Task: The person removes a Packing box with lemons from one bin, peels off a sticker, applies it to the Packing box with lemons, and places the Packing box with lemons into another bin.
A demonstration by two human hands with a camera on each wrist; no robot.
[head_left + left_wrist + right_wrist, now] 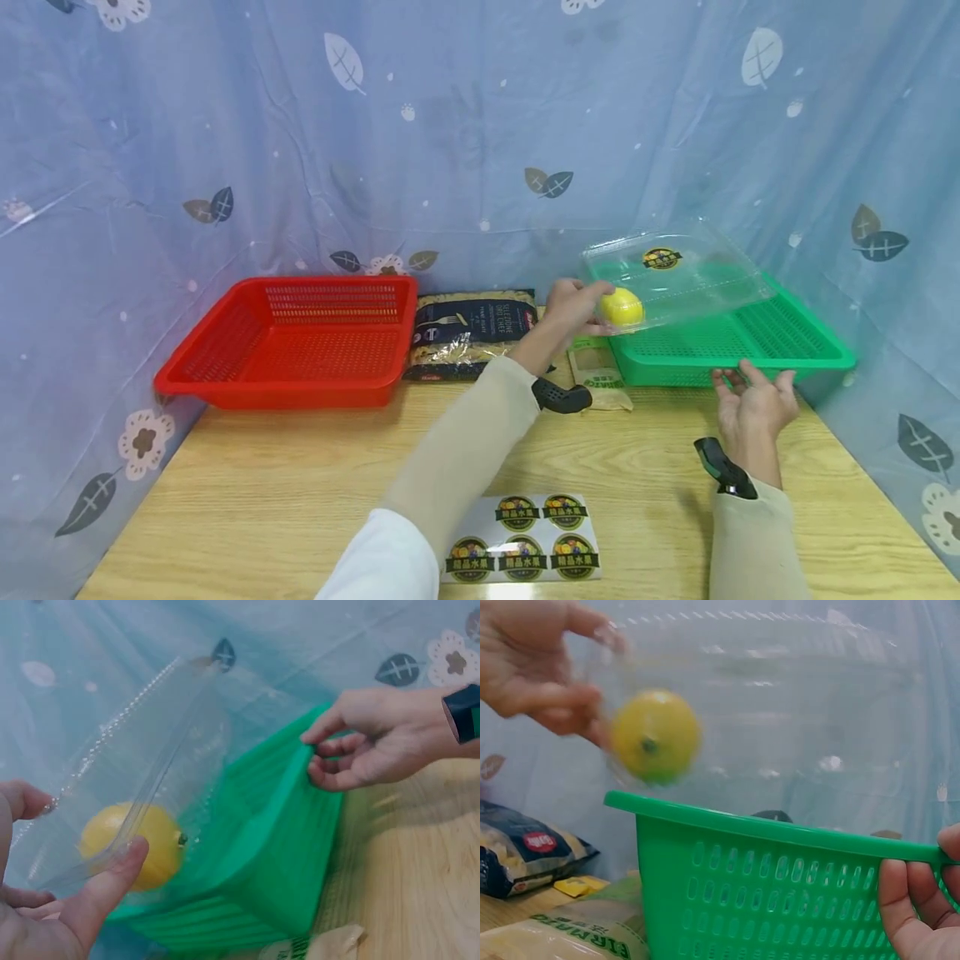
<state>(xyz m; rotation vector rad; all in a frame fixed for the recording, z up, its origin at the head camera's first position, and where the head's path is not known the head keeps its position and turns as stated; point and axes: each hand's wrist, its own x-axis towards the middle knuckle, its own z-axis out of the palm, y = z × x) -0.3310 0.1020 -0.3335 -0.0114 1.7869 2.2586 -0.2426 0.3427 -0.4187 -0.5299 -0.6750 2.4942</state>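
Observation:
Over the green basket (821, 362), my left hand (572, 310) grips one end of a clear plastic box (708, 287), which is tilted. A round yellow fruit (622, 308) with a small stem end lies inside the box, close to the fingers; its exact kind I cannot tell. On the box's lid is a black and gold round sticker (662, 258). My right hand (756, 406) holds the basket's front rim, fingers curled over it in the right wrist view. Seen through the clear plastic, the basket shows no contents.
A red basket (285, 395) stands at the left. Between the baskets lie a dark pasta bag (476, 333) and a smaller beige-green packet (600, 379). A sheet of round stickers (521, 540) lies at the table's front. A blue curtain (465, 150) hangs behind.

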